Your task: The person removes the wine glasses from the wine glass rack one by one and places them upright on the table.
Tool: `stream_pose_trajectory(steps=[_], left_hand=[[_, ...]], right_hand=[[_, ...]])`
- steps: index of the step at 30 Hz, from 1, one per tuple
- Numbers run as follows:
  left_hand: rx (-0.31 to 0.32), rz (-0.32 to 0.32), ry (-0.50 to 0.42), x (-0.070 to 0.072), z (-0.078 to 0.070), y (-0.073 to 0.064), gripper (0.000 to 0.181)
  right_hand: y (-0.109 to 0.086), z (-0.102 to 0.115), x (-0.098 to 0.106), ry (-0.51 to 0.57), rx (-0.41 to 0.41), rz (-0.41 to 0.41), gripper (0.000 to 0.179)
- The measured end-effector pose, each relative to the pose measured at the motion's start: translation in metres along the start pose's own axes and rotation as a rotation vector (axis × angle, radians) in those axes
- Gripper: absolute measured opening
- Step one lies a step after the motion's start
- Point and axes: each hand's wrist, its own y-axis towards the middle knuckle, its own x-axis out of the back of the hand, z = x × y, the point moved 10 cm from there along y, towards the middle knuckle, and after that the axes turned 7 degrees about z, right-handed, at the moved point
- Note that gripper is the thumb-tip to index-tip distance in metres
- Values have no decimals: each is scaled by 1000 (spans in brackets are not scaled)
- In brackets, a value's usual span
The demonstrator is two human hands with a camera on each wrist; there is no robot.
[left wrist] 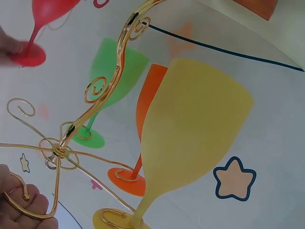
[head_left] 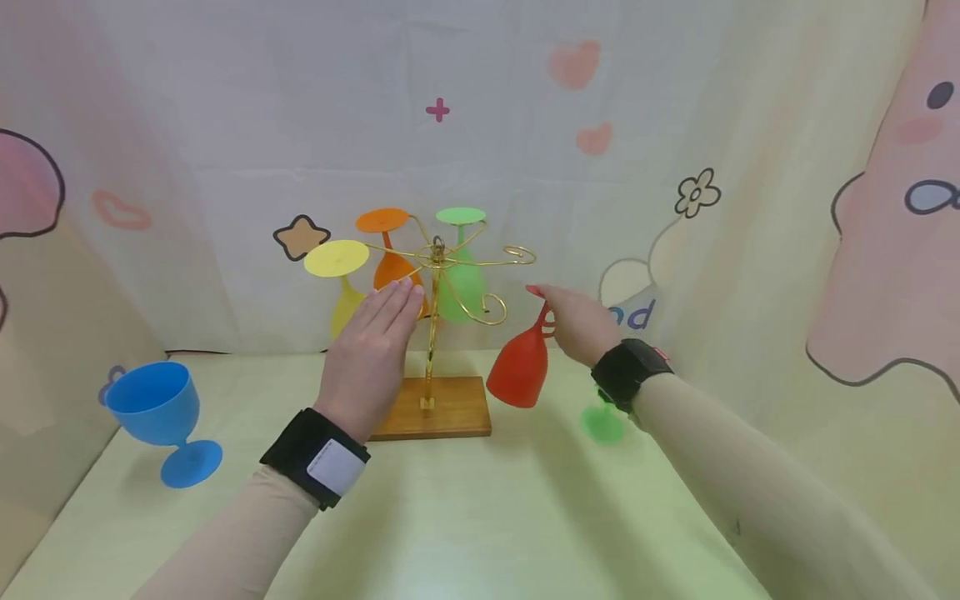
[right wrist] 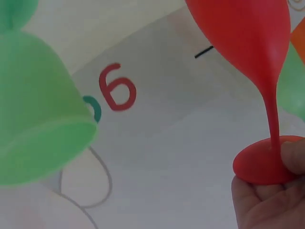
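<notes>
My right hand [head_left: 581,321] holds a red plastic goblet [head_left: 519,368] upside down by its round foot, bowl tilted, just right of a gold wire stemware rack [head_left: 432,337]. In the right wrist view, the thumb lies over the goblet's foot [right wrist: 259,162] with fingers beneath it. My left hand [head_left: 367,358], fingers extended, is at the rack's front left; the left wrist view shows its fingers [left wrist: 28,205] against one curled hook. Yellow [left wrist: 195,129], orange [head_left: 382,221] and light green [head_left: 461,287] goblets hang upside down from other hooks. Two hooks on the right hold nothing.
A blue goblet [head_left: 153,404] stands upright on the table at left. Another green goblet [head_left: 602,423] stands at right, mostly hidden behind my right wrist. The rack rises from a wooden base [head_left: 457,408]. A printed curtain [head_left: 510,100] hangs close behind.
</notes>
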Motion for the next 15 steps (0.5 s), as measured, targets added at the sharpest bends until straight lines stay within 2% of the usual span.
stream_pose_trajectory(steps=[3,7,11,15], left_hand=[[-5,5,-6,0,0,0,49],[-20,20,-16,-1,1,0,50],[-51,66,-33,-7,2,-3,56],[-78,105,-61,-13,3,-14,71]], right_hand=[[-10,1,-23,45,11,-11,50],[-23,-3,-58,160,1,-24,38],[-36,-10,-89,287,-45,-39,32],[-52,-20,-114,460,-121,-50,26]])
